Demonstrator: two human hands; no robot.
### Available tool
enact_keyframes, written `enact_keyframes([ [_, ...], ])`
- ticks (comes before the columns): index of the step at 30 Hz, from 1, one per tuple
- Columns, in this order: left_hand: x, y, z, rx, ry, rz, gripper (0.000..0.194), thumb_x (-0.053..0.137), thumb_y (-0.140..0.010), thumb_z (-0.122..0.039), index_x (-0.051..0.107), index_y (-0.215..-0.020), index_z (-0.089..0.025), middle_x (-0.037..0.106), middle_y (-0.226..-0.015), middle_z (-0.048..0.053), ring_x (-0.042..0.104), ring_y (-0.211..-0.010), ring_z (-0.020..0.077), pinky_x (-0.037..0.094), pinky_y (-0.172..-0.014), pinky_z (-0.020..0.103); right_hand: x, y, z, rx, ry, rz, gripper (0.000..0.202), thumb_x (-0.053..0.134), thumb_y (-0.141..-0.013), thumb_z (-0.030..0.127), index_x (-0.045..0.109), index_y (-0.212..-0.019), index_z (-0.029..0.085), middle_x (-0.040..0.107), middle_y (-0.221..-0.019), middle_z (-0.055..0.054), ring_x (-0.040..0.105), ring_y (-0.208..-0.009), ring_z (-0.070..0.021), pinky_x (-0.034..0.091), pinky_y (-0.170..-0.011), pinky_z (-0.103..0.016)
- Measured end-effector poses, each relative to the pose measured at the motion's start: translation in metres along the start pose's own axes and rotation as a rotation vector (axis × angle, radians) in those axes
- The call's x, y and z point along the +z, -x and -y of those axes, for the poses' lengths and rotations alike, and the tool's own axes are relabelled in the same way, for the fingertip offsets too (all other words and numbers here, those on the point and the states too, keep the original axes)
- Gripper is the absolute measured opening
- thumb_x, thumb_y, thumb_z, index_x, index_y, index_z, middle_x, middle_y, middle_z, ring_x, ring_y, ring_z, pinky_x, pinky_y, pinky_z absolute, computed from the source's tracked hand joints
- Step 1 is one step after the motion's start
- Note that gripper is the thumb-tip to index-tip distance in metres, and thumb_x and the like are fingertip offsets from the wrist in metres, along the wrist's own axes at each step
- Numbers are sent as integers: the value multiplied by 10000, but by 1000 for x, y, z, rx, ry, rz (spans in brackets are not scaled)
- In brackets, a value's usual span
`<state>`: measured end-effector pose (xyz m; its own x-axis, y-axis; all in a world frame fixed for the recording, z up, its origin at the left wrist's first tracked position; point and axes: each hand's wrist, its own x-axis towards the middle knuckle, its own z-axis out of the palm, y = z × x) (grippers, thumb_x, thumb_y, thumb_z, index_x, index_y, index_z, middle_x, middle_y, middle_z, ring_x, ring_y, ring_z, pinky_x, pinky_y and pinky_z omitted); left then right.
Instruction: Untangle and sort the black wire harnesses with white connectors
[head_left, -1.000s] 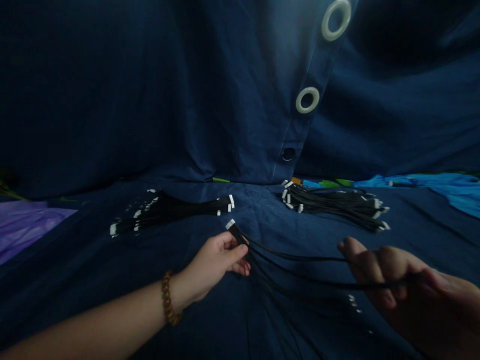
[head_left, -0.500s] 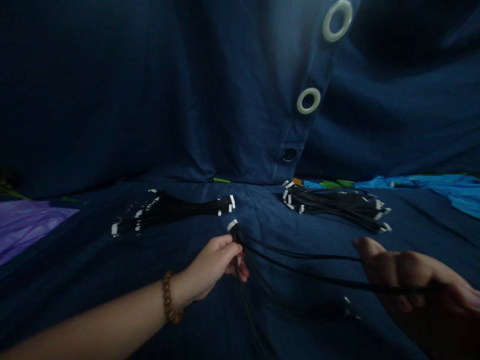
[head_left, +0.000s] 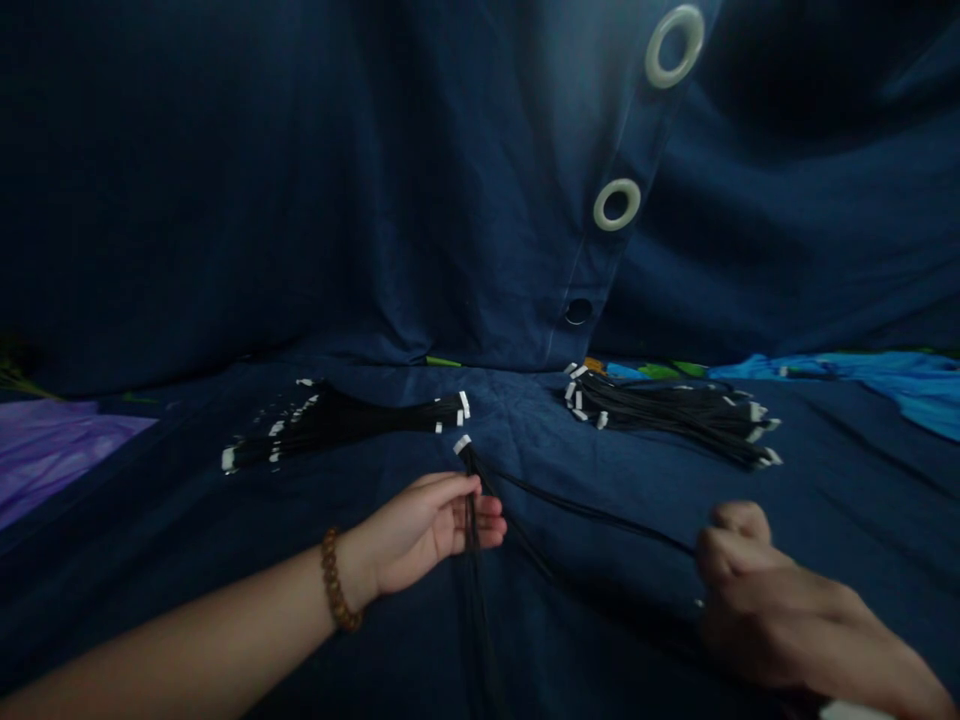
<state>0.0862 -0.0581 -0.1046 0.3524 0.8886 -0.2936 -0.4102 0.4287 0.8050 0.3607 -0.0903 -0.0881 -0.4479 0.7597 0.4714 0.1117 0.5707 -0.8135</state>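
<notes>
A black wire harness (head_left: 471, 520) with a white connector at its upper end hangs from my left hand (head_left: 439, 525). The thumb presses its strands near that connector, while the other fingers are loosely extended behind them. Some wires drop straight down; others run off to the right. My right hand (head_left: 787, 600) is closed in a fist around the right-hand strands, and its far side is hidden. Behind my left hand lies a bundle of black wires (head_left: 360, 410) with white connectors at both ends. A second such bundle (head_left: 667, 405) rests farther right, beyond my right hand.
Dark blue cloth (head_left: 225, 570) covers the work surface, and a blue curtain (head_left: 337, 200) with ring eyelets hangs behind it. Purple fabric (head_left: 60, 450) is at the left edge. Bright blue fabric (head_left: 885, 380) lies at the back right.
My right hand has moved left and curled from a looser, blurred pose into a fist around the wires. My left fingers have opened a little, with the thumb still on the harness.
</notes>
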Motion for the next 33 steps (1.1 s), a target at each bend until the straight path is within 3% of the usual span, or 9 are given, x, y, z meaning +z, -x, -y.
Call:
enact_keyframes([
  [2,0,-1,0,27,44,-7,79,529,-785,-170,575,-784,-105,669,-866,103,642,-815,168,479,-838,308,7,6,-2,-58,159,189,275,547,-744,480,577,-564,274,547,-481,28,472,-469,-142,333,-618,-346],
  [5,2,-1,0,86,99,13,144,497,-755,-43,585,-863,-77,656,-991,139,600,-977,209,420,-943,312,17,12,-7,-84,273,252,384,281,-910,335,547,-633,308,481,-441,44,394,-375,-120,346,-554,-311],
  [8,5,0,-1,125,105,6,320,477,-698,57,567,-981,-61,627,-1074,146,571,-1033,220,402,-963,291,23,8,-7,-144,393,373,354,302,-907,305,516,-625,306,483,-441,39,436,-421,-139,366,-587,-309],
  [11,9,2,-1,157,53,-66,362,548,-717,0,549,-1061,-113,575,-1176,121,575,-1030,211,432,-929,280,26,-1,0,-190,518,507,202,472,-837,322,523,-647,276,574,-568,12,506,-565,-163,363,-702,-334],
  [15,17,7,-3,257,-31,-81,360,583,-745,-97,553,-1098,-164,543,-1227,103,557,-1053,231,476,-869,324,31,-10,12,-148,680,609,175,461,-832,240,540,-679,214,607,-690,-41,530,-693,-195,282,-863,-422],
  [18,32,15,-10,378,-162,-53,339,555,-774,-134,566,-1111,-160,576,-1190,100,543,-1071,234,446,-908,352,33,-18,24,7,671,537,117,500,-802,280,571,-817,188,609,-811,-70,546,-807,-224,307,-875,-426],
  [24,78,45,-36,765,-660,-58,381,476,-809,-153,536,-1176,-237,552,-1228,16,476,-1150,208,326,-1020,322,32,-73,64,111,221,114,241,487,-834,334,512,-1038,208,571,-993,-43,522,-940,-179,393,-832,-304],
  [28,103,65,-53,1036,-854,-85,466,499,-772,-99,497,-1207,-267,479,-1297,-30,394,-1216,222,233,-1064,327,31,-112,100,70,-119,95,120,516,-817,291,501,-795,175,554,-769,-9,534,-738,-145,433,-742,-286],
  [33,119,76,-64,1122,-1098,-87,589,552,-742,-119,377,-1284,-268,365,-1372,-60,312,-1265,213,171,-1076,267,36,-121,108,-41,-305,51,80,498,-832,256,506,-874,188,556,-804,5,527,-753,-126,419,-757,-271],
])
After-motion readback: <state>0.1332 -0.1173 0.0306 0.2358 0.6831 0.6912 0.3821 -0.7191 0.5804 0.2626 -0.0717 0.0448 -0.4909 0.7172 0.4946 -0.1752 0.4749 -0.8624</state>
